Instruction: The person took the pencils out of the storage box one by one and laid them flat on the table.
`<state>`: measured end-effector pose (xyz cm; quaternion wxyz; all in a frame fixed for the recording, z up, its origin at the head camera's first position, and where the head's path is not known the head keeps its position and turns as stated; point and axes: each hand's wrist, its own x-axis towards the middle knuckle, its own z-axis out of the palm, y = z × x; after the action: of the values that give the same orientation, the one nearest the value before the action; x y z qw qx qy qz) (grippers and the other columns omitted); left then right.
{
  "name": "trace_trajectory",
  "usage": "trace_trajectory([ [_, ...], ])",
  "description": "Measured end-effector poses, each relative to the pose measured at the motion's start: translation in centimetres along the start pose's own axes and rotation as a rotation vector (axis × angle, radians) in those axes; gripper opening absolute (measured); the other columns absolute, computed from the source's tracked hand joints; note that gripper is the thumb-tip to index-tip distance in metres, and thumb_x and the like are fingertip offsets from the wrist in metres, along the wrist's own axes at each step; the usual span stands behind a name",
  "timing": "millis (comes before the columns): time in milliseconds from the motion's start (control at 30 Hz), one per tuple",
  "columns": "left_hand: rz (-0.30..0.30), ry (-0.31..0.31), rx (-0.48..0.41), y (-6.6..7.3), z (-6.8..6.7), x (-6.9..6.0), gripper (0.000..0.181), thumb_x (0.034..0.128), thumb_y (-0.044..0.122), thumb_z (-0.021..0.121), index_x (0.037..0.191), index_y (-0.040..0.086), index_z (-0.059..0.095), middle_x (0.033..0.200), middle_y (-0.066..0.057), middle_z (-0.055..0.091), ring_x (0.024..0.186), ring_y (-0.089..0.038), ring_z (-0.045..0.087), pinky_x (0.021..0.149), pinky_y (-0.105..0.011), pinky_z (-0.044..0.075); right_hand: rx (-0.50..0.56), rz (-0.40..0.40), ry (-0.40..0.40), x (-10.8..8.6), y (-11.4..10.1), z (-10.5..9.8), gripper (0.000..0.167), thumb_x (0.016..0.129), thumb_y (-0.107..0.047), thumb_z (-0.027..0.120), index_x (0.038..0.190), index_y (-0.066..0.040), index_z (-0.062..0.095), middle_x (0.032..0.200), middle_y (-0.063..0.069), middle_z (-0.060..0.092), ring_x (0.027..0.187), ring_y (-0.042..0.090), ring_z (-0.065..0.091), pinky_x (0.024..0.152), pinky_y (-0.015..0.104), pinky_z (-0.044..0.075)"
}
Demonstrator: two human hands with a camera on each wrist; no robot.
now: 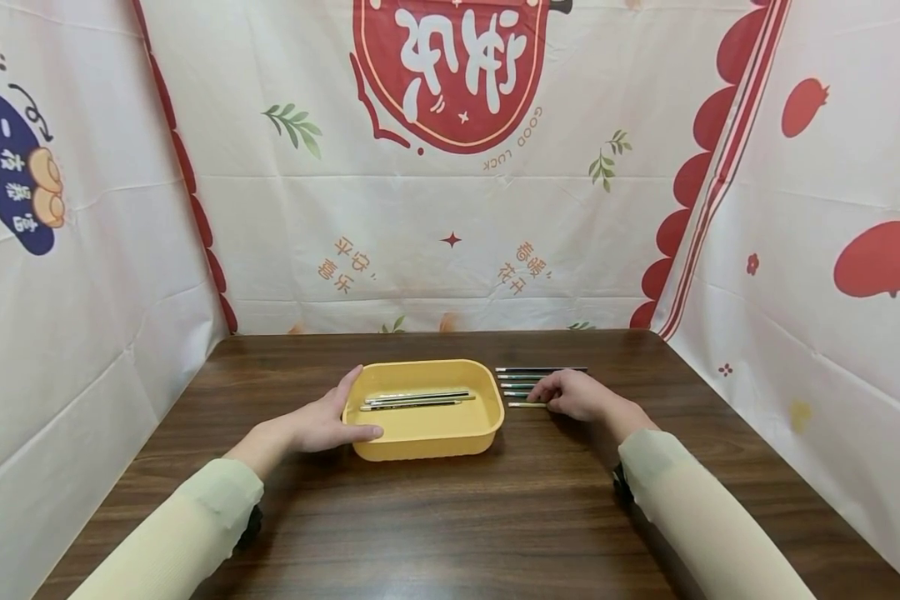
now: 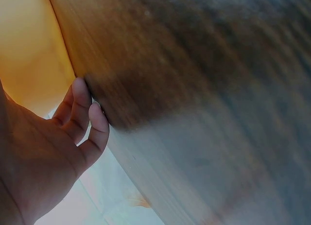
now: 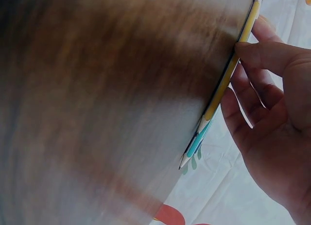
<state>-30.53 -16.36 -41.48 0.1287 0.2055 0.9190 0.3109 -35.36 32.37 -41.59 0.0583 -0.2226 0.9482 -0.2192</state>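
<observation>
Yellow tub (image 1: 423,450) on brown table (image 1: 420,533), a few pencils (image 1: 412,406) lying inside. Left hand (image 1: 324,423) spread wide, holding the tub's left end — thumb over near rim, fingers against the outside. Right hand (image 1: 579,396) in a narrow pinch on a yellow pencil (image 1: 525,405) right of the tub — can't tell if lifted. Row of pencils (image 1: 540,369) just beyond it.

Yellow tub (image 1: 423,450) sits upright, loose pencils (image 1: 416,402) lengthwise inside, other pencils (image 1: 516,386) (yellow pencil (image 3: 215,97) nearest, btw) lined up beside it.
</observation>
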Motion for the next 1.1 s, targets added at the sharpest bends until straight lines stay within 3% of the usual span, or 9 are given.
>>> trace_trajectory([
  [233, -0.005, -0.003, -0.007, -0.2, 0.1, 0.1, 0.130, 0.0930, 0.072, 0.075, 0.177, 0.016, -0.007, 0.181, -0.027, 0.015, 0.167, -0.044, 0.025, 0.131, -0.067, 0.027, 0.006, 0.013, -0.011, -0.1, -0.1, 0.0, 0.032, 0.098, 0.007, 0.068, 0.115, -0.014, 0.084, 0.108, 0.006, 0.075, 0.099, 0.020, 0.063, 0.090, 0.043, 0.057],
  [600, -0.014, -0.003, -0.006, 0.2, -0.1, 0.0, 0.131, 0.0928, 0.073, 0.075, 0.177, 0.018, -0.009, 0.182, -0.027, 0.013, 0.167, -0.045, 0.023, 0.132, -0.067, 0.026, 0.034, -0.016, 0.068, -0.3, -0.9, -0.5, 0.028, 0.100, 0.001, 0.069, 0.123, -0.008, 0.081, 0.115, 0.012, 0.080, 0.106, 0.020, 0.069, 0.096, 0.045, 0.058],
  [967, -0.001, -0.005, -0.007, 0.2, -0.2, 0.0, 0.130, 0.0935, 0.071, 0.075, 0.177, 0.018, -0.010, 0.181, -0.030, 0.014, 0.167, -0.046, 0.024, 0.131, -0.066, 0.028, 0.103, -0.083, 0.157, 0.1, -5.1, -0.6, 0.025, 0.103, -0.005, 0.067, 0.125, -0.006, 0.079, 0.117, 0.015, 0.079, 0.104, 0.019, 0.068, 0.092, 0.039, 0.056],
  [1100, 0.004, -0.003, -0.013, 0.2, -0.1, -0.1, 0.130, 0.0934, 0.070, 0.075, 0.177, 0.017, -0.009, 0.181, -0.028, 0.013, 0.167, -0.044, 0.025, 0.131, -0.065, 0.028, 0.114, -0.101, 0.185, 0.6, -7.4, -0.4, 0.026, 0.104, -0.007, 0.066, 0.125, -0.009, 0.080, 0.116, 0.010, 0.079, 0.100, 0.018, 0.066, 0.086, 0.036, 0.055],
])
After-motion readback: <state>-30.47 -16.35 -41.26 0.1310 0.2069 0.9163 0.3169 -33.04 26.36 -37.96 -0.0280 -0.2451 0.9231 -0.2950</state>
